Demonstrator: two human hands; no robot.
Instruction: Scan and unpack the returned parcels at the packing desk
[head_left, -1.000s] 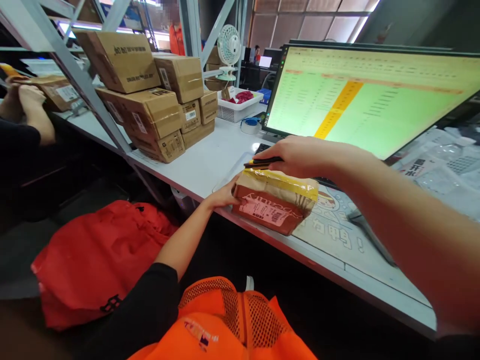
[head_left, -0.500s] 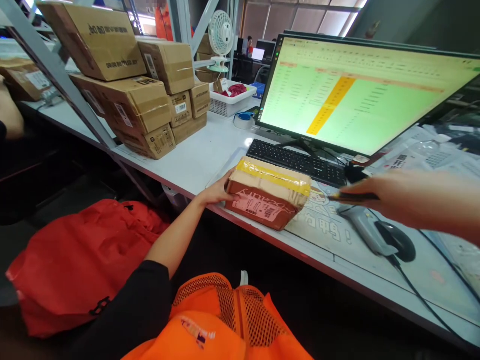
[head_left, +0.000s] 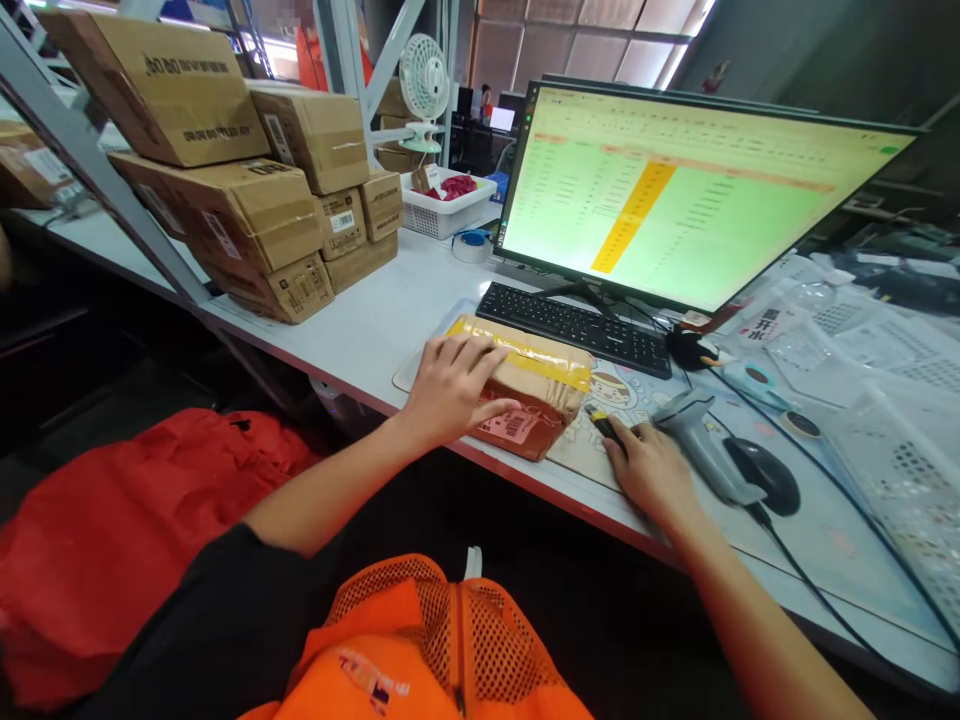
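Observation:
A small cardboard box [head_left: 551, 395] with yellow tape along its top and a pink label on its brown front sits at the desk's front edge. My left hand [head_left: 457, 390] holds its left end, fingers over the taped top and thumb against the front. In my right hand [head_left: 652, 465], just right of the box, is a black and yellow utility knife [head_left: 600, 422], pointing toward the box. Whether its blade is out is too small to tell. Close by my right hand lies a grey barcode scanner [head_left: 709, 450].
Behind the box are a keyboard [head_left: 577, 325] and a monitor [head_left: 675, 200]. A black mouse [head_left: 765, 475] lies right of the scanner. Stacked cartons [head_left: 247, 215] and a white basket [head_left: 446, 208] stand at the left. Plastic packaging [head_left: 900, 440] covers the right side. A red bag [head_left: 142, 530] is below the desk.
My left hand has shifted from the box's left side up onto its top. My right hand has come down and left with the knife, onto the desk beside the box.

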